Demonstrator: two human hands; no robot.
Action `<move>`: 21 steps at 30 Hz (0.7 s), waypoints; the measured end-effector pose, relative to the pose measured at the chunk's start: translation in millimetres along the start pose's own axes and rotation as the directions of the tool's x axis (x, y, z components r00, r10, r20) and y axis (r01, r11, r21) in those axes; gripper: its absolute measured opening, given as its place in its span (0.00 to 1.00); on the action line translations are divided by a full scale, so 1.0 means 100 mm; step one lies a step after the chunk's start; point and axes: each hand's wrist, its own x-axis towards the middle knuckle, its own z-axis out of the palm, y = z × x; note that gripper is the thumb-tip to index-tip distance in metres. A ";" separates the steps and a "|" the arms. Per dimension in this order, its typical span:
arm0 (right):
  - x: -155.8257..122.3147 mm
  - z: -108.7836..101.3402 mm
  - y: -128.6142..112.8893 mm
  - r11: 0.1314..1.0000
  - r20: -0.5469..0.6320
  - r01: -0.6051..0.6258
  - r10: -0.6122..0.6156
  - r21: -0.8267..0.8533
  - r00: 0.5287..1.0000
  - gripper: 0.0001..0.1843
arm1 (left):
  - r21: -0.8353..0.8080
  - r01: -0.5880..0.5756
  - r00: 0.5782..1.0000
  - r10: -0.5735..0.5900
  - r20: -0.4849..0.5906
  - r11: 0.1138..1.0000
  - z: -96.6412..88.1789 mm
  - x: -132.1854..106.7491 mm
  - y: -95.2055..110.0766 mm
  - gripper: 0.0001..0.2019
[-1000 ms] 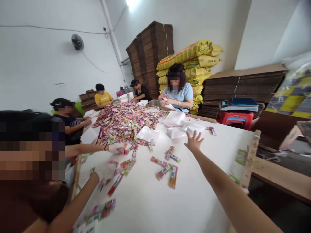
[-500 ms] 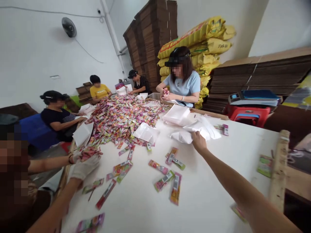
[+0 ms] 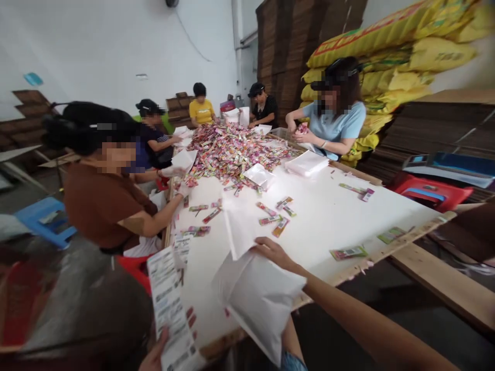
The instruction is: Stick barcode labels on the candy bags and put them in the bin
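My right hand (image 3: 273, 252) is closed on the top edge of white plastic bags (image 3: 261, 296), which hang in front of the table's near edge. One long white bag (image 3: 240, 219) stands up from the same grip, over the tabletop. At the lower left, my left hand (image 3: 157, 353) grips a strip of printed white labels (image 3: 169, 296), thumb in front and fingertips behind. Beyond the hands, several small coloured candy packets (image 3: 280, 226) lie loose on the white table (image 3: 320, 201).
A large heap of packets (image 3: 240, 147) covers the far table. White bags are stacked (image 3: 307, 164) at its right side. Several co-workers sit around it, the nearest a person in brown (image 3: 100, 206) at left. A wooden rail (image 3: 386, 247) edges the table. Red (image 3: 429, 190) and blue stools stand nearby.
My right hand has brought white bags from the table's middle back toward me. The view has turned left, and my left hand with the label strip has come into view.
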 end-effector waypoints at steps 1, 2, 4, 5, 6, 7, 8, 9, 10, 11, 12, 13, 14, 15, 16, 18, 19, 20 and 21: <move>-0.02 0.16 -0.04 0.999 0.048 0.019 -0.021 0.038 0.999 0.16 | -0.034 0.025 0.995 -0.022 0.099 0.999 -0.05 -0.05 -0.12 0.29; -0.03 0.29 -0.07 0.998 0.076 0.041 -0.045 0.056 0.996 0.17 | -0.015 0.045 0.983 -0.041 0.181 0.999 -0.05 -0.05 -0.19 0.27; -0.07 0.41 -0.08 0.997 0.059 0.065 -0.067 0.033 0.996 0.18 | 0.130 -0.104 0.938 0.054 0.342 0.986 0.05 0.02 -0.22 0.23; -0.08 0.39 -0.08 0.998 0.016 0.057 -0.057 0.006 0.998 0.19 | 0.157 -0.142 0.924 0.074 0.375 0.977 0.13 0.08 -0.19 0.22; -0.09 0.33 -0.09 0.999 -0.037 0.044 -0.045 -0.026 0.998 0.19 | 0.191 -0.181 0.911 0.091 0.403 0.965 0.21 0.13 -0.15 0.20; -0.10 0.23 -0.10 0.998 -0.096 0.029 -0.035 -0.058 0.995 0.19 | 0.220 -0.206 0.900 0.096 0.426 0.954 0.29 0.17 -0.11 0.19; -0.12 0.09 -0.12 0.996 -0.155 0.019 -0.032 -0.083 0.987 0.18 | 0.242 -0.214 0.894 0.089 0.440 0.946 0.36 0.18 -0.08 0.19; -0.14 -0.06 -0.15 0.995 -0.208 0.012 -0.032 -0.096 0.978 0.17 | 0.267 -0.220 0.886 0.078 0.457 0.938 0.41 0.18 -0.07 0.19; -0.16 -0.21 -0.19 0.995 -0.257 0.010 -0.034 -0.096 0.966 0.16 | 0.287 -0.224 0.877 0.064 0.475 0.931 0.45 0.16 -0.07 0.19; -0.19 -0.34 -0.24 0.996 -0.306 0.004 -0.030 -0.085 0.951 0.14 | 0.301 -0.224 0.870 0.050 0.491 0.927 0.47 0.13 -0.09 0.19; -0.23 -0.46 -0.29 0.998 -0.356 -0.010 -0.012 -0.061 0.934 0.13 | 0.309 -0.219 0.865 0.038 0.500 0.925 0.47 0.11 -0.12 0.19; -0.27 -0.54 -0.33 0.999 -0.393 -0.027 0.013 -0.029 0.919 0.10 | 0.313 -0.212 0.866 0.030 0.499 0.926 0.46 0.09 -0.16 0.18; -0.32 -0.59 -0.36 0.999 -0.410 -0.041 0.039 0.003 0.911 0.08 | 0.312 -0.205 0.874 0.030 0.485 0.928 0.43 0.08 -0.20 0.16; -0.38 -0.61 -0.37 0.998 -0.414 -0.051 0.058 0.030 0.908 0.07 | 0.308 -0.200 0.888 0.040 0.457 0.930 0.40 0.09 -0.25 0.14; -0.44 -0.61 -0.36 0.997 -0.404 -0.059 0.072 0.045 0.912 0.07 | 0.301 -0.199 0.907 0.060 0.416 0.932 0.35 0.11 -0.30 0.12; -0.60 -0.55 -0.25 0.996 -0.323 -0.079 0.085 0.033 0.943 0.06 | 0.284 -0.212 0.943 0.120 0.310 0.935 0.24 0.16 -0.38 0.08; -0.67 -0.53 -0.17 0.996 -0.241 -0.085 0.084 0.006 0.967 0.07 | 0.274 -0.223 0.954 0.152 0.257 0.936 0.18 0.19 -0.41 0.07; -0.75 -0.51 -0.07 0.996 -0.141 -0.088 0.083 -0.032 0.987 0.09 | 0.263 -0.233 0.961 0.179 0.211 0.936 0.13 0.21 -0.44 0.07; -0.81 -0.52 0.03 0.993 -0.029 -0.087 0.085 -0.076 0.996 0.12 | 0.253 -0.242 0.964 0.202 0.172 0.937 0.08 0.22 -0.47 0.06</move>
